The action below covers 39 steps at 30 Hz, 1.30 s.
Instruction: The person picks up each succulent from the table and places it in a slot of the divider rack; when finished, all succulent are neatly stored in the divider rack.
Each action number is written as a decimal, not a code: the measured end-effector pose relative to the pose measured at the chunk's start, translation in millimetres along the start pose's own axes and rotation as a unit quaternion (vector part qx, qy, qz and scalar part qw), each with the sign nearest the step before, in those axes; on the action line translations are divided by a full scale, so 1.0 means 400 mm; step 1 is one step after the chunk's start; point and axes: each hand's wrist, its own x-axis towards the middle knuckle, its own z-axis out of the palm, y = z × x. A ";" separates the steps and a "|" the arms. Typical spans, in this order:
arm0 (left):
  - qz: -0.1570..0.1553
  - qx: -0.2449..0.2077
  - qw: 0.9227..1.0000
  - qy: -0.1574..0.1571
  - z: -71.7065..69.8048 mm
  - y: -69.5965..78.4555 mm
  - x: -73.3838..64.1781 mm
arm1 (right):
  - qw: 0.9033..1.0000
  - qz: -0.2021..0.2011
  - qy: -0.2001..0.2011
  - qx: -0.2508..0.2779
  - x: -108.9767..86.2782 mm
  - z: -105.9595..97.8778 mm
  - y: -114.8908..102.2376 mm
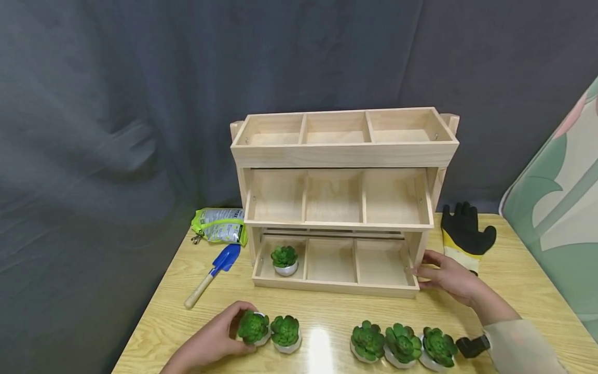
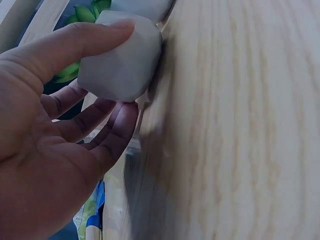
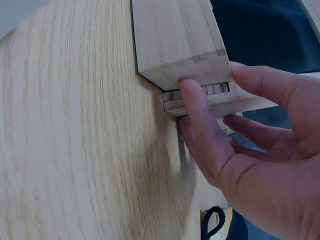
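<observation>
At the front left, my left hand (image 1: 216, 336) holds a small potted succulent (image 1: 254, 328), thumb on one side and fingers on the other. The left wrist view shows its pale faceted pot (image 2: 122, 57) close to the tabletop. Right beside it stands a second potted succulent (image 1: 286, 332). My right hand (image 1: 452, 280) grips the lower right end of a three-tier wooden planter shelf (image 1: 343, 157). In the right wrist view a fingertip lies on the end of the bottom box (image 3: 185, 30), with the thumb at the upright. Another succulent (image 1: 284, 259) sits in the bottom tier's left compartment.
Several potted succulents (image 1: 403, 344) line the front right edge. A blue trowel (image 1: 212, 272) and a green-and-grey bag (image 1: 219, 225) lie left of the shelf. A black and yellow glove (image 1: 466, 234) lies behind the right hand. A dark curtain (image 1: 299, 57) hangs behind.
</observation>
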 end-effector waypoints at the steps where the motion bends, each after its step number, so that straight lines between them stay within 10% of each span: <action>1: -0.001 -0.006 1.000 0.003 -0.002 0.002 -0.001 | 1.000 0.000 0.000 -0.002 0.000 0.000 -0.001; 21: 0.040 0.052 0.996 0.063 -0.062 0.080 0.026 | 1.000 0.001 0.001 0.003 0.001 -0.004 0.004; 39: 0.065 0.060 0.995 0.045 -0.049 0.188 0.147 | 1.000 0.013 0.003 -0.003 0.003 -0.002 -0.003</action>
